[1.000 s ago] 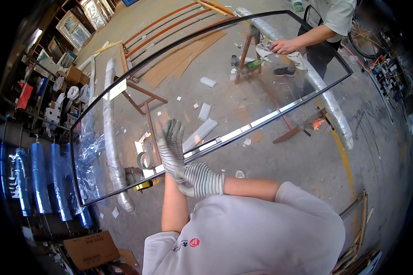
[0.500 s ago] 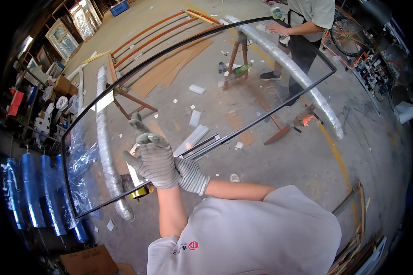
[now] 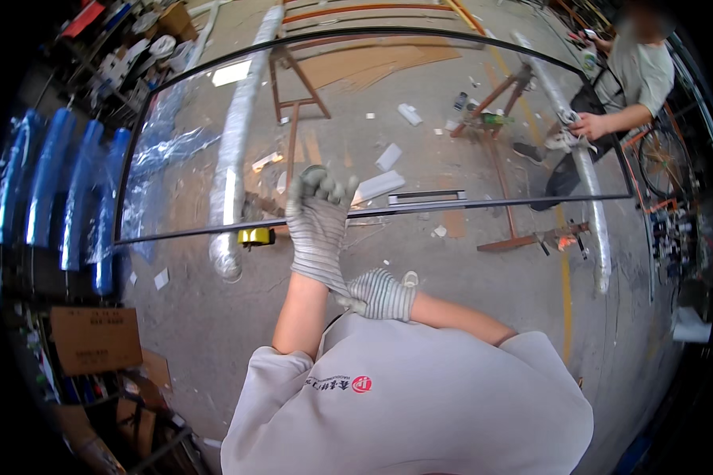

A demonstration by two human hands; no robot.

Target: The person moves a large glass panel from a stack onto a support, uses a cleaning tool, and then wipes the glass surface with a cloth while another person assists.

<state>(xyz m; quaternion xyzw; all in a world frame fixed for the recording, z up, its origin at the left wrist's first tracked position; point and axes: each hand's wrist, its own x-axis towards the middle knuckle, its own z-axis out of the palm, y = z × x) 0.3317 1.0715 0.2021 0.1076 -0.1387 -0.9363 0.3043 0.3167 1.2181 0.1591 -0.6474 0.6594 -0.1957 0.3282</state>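
Observation:
Both my hands wear grey-striped work gloves. My left hand [image 3: 318, 222] is raised before the near edge of a large black-framed glass panel [image 3: 531, 200], its fingers apart and slightly bent, holding nothing. Lower and to its right, my right hand [image 3: 382, 294] pinches the cuff of the left glove [image 3: 318, 261] and stretches it away from the wrist. The panel lies flat across two silver-wrapped bars [image 3: 231, 150]. A long pale handle-like piece [image 3: 426, 198] sits along its near edge, right of my left hand.
A co-worker's hand [image 3: 590, 125] holds a white cloth [image 3: 564, 141] at the panel's right end. Rusty trestles [image 3: 293, 103] stand below the glass. Blue-wrapped rolls [image 3: 51, 182] and a cardboard box [image 3: 95, 340] are on the left. A yellow object [image 3: 255, 237] shows beneath the near edge.
My right hand has moved down and right from behind the left hand, drawing out the glove cuff. The view has shifted, and the co-worker appears farther right and lower.

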